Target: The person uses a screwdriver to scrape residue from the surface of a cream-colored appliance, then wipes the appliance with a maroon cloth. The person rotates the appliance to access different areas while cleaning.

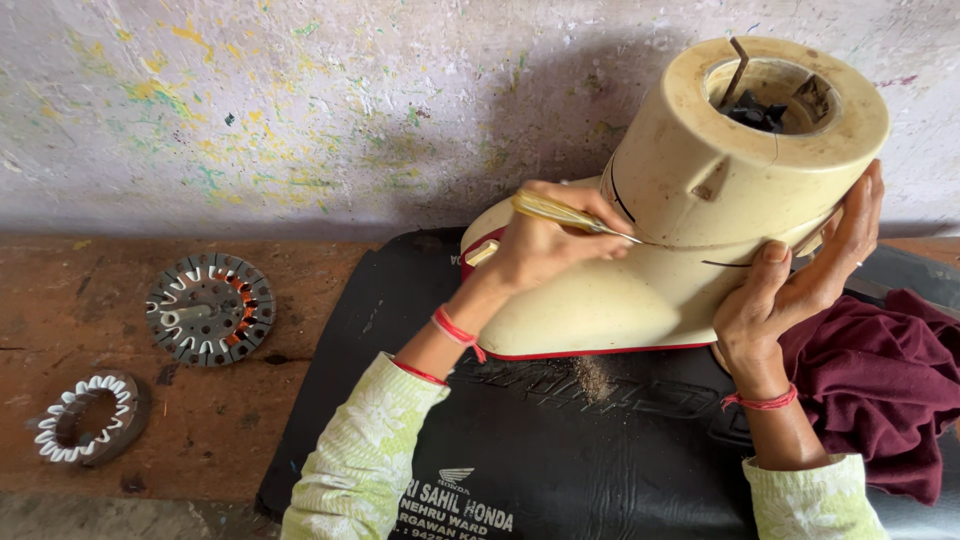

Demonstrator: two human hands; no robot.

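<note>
Setting: Paint-flecked wall (300, 110) behind a worn reddish-brown floor (200, 430), seen from a head camera looking down.
Work surface: black mat (560, 450) with white lettering, spread over the floor.
Main item: cream mixer base (690, 200) with red trim, tipped on its side on the mat, its round open top turned up toward the camera; a dark coupling (757, 112) shows inside the opening.
Left hand: left hand (545, 240) closed round a yellow-handled screwdriver (570, 215), the tip set against the base's side, near a dark seam line.
Right hand: right hand (800, 285) spread wide and pressed against the base's right flank, thumb on the front, fingers wrapped behind.
Wrists: red threads (455, 330) on both; pale green patterned sleeves (370, 460).
Debris: small patch of brown dust (593, 377) on the mat just below the base.
Right of the base: maroon cloth (880, 380) bunched on the mat, touching the right forearm.
Left, on the bare floor: round stator (210, 308) with copper windings, well apart from the mat; nearer the camera, a smaller ring (88, 417) with white insulation teeth.
</note>
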